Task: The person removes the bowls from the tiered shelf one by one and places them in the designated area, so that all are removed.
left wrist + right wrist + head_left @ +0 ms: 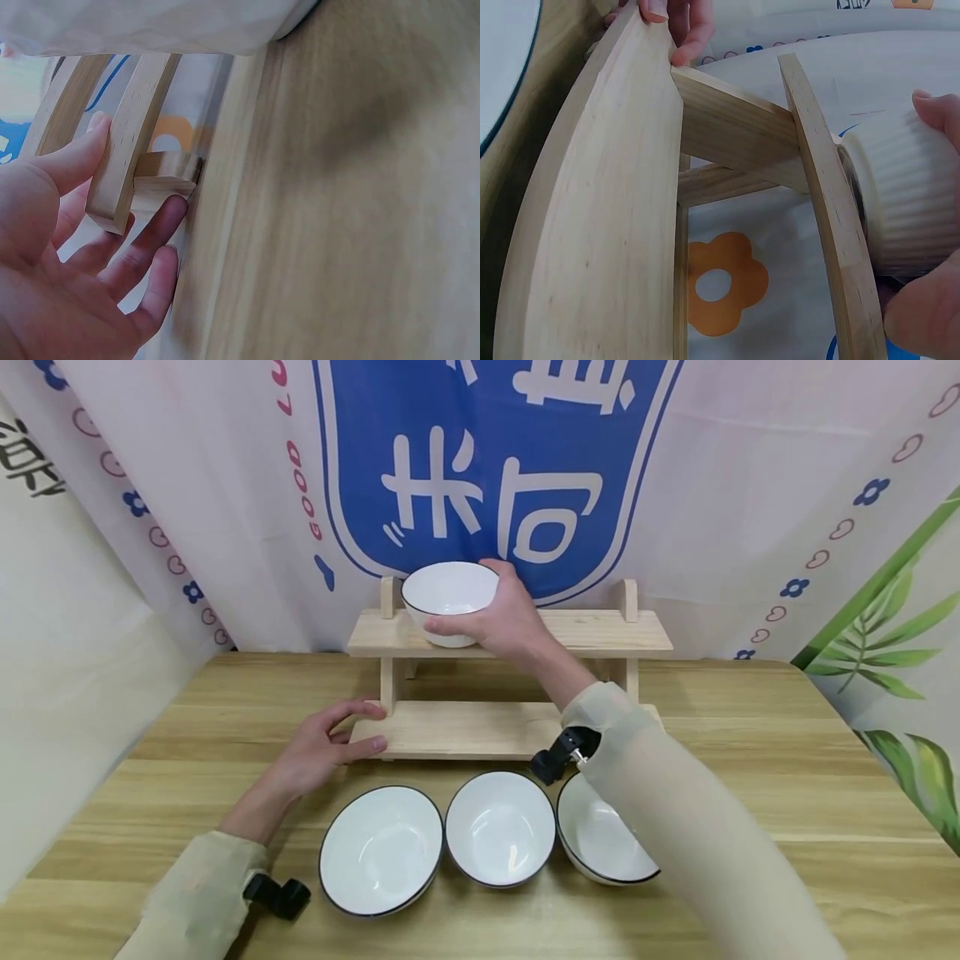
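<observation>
My right hand (510, 614) grips a white bowl (442, 628) with a dark rim, thumb across its front and fingers round the far side. This bowl is upright at the left end of the upper board of a two-tier wooden shelf (585, 631); in the right wrist view its ribbed wall (907, 202) stands right at that board. My left hand (318, 747) holds the left end of the lower board (465, 731), and the left wrist view has the thumb and fingers on either side of the wood (127, 142).
Three more white bowls stand in a row before the shelf: a left one (381, 852), a middle one (501, 829) and a right one (600, 835) partly hidden by my right sleeve. Behind the shelf hangs a printed cloth (735, 510). All stand on a wooden table (750, 718).
</observation>
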Tool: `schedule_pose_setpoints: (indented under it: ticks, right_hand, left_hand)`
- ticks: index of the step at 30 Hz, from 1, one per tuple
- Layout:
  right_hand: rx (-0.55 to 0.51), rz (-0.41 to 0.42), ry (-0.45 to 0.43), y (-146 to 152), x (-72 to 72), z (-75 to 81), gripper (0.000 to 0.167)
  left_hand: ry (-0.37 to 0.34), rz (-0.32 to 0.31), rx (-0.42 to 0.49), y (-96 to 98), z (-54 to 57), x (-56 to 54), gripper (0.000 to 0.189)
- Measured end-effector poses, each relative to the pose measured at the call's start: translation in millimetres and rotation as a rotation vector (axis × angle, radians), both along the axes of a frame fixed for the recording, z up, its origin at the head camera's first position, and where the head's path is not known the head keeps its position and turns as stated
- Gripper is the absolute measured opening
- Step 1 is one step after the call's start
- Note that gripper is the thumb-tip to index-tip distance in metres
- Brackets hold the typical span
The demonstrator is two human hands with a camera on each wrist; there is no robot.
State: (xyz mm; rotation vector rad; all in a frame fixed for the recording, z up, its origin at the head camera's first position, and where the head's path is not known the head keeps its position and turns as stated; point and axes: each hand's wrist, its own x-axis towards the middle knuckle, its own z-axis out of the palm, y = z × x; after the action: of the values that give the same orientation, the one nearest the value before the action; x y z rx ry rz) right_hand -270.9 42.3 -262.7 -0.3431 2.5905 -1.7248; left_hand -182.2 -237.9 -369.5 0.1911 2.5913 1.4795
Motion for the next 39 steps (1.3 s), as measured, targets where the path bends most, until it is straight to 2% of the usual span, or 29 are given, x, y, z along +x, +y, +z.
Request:
schedule_pose_setpoints:
  ticks: [16, 27, 39]
  right_hand:
    - [0.004, 0.057, 0.013, 32, 24.5, 3.2, 0.117]
    - [-0.006, 0.061, 0.011, 53, 44.7, 5.4, 0.117]
    - [0.002, 0.071, 0.017, 89, 65.9, 4.7, 0.116]
  left_hand:
    - [0.001, -0.006, 0.001, -0.6, 0.4, 0.3, 0.051]
    - [-0.004, -0.002, -0.007, -0.5, -0.3, 0.6, 0.052]
    - [0.007, -0.005, -0.002, -0.6, -1.4, 0.7, 0.051]
